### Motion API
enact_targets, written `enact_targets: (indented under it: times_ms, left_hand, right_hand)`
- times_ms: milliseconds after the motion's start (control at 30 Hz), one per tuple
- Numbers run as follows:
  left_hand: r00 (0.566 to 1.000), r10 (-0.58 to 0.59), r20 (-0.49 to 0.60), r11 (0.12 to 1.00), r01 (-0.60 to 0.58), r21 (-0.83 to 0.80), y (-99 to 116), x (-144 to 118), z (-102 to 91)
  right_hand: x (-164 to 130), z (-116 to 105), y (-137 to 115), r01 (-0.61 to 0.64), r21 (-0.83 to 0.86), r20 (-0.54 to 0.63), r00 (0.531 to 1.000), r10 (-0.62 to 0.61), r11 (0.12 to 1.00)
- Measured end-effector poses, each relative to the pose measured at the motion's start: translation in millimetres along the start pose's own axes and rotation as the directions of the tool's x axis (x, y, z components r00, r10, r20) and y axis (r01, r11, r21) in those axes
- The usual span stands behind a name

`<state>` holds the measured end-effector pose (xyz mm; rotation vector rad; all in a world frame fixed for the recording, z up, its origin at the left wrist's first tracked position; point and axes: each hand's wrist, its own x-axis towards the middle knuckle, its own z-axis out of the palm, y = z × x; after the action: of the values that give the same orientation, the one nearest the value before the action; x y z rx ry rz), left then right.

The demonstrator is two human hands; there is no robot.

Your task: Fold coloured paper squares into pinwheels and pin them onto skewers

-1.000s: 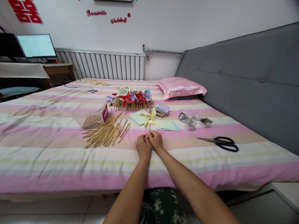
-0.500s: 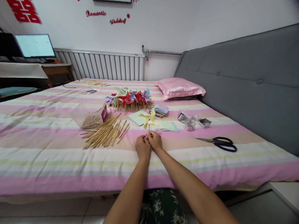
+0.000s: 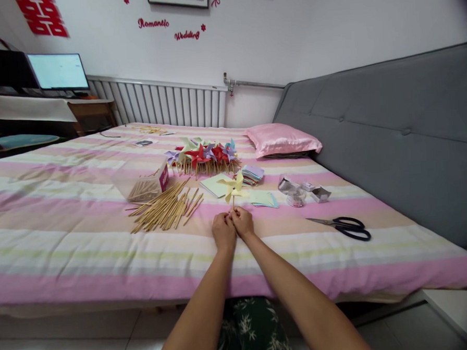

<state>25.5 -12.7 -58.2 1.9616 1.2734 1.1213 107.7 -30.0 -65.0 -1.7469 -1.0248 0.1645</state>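
Note:
A pale yellow paper pinwheel [image 3: 233,187] stands upright on a thin stick, just beyond my two hands. My left hand [image 3: 223,231] and my right hand [image 3: 243,222] touch each other, fingers closed around the stick's lower part, which they hide. To their left lies a loose pile of thin wooden sticks [image 3: 163,209]. Behind the pinwheel are a pale green stack of paper squares [image 3: 217,186] and a mixed-colour stack of paper [image 3: 253,174]. Light green and blue sheets [image 3: 263,198] lie at its right.
Large black-handled scissors [image 3: 343,225] rest at the right. A small clear container [image 3: 296,196] and an opened little box [image 3: 321,194] lie beyond them. Finished pinwheels [image 3: 205,154] stand clustered farther back, near a pink pillow [image 3: 284,139]. A clear box [image 3: 146,185] holds more sticks.
The view has shifted very slightly. My hands and the pinwheel keep the same pose, and nothing else has visibly moved.

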Motion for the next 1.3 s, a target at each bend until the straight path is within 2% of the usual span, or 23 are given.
enact_targets:
  times_ms: [1300]
  left_hand:
    - [0.999,0.039,-0.02,0.998,-0.038,0.056,-5.0,3.5,4.3]
  right_hand:
    - [2.7,2.2,0.3,0.027,0.089,-0.027,0.999,-0.025,0.996]
